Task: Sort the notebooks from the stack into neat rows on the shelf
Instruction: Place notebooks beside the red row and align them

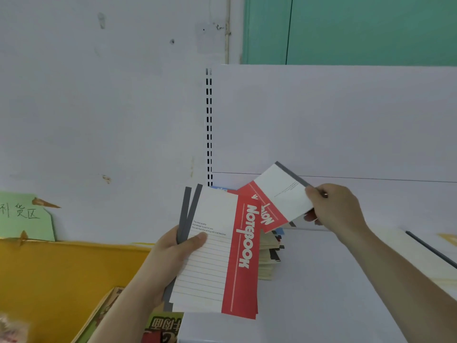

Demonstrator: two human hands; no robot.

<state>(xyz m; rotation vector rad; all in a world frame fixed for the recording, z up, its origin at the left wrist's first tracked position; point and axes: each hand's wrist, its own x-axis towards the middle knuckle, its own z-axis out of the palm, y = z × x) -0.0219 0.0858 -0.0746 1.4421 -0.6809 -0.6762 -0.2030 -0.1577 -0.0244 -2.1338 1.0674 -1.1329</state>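
My left hand (pixel 173 253) grips a small bundle of red-and-white notebooks (pixel 217 253) with grey spines, thumb on the top cover, held upright over the shelf's left end. My right hand (pixel 331 209) pinches the grey-spine corner of a single red-and-white notebook (pixel 274 199), tilted and lifted above the stack (pixel 270 253). That stack of cream-edged notebooks lies on the white shelf (pixel 333 280) against the back panel and is mostly hidden behind the bundle.
A slotted shelf upright (pixel 209 125) rises behind the stack. At the right edge lies a white book with a dark spine (pixel 430 251). Lower left holds a yellow surface (pixel 61 273), a green paper sign (pixel 24 216) and colourful books (pixel 163 328).
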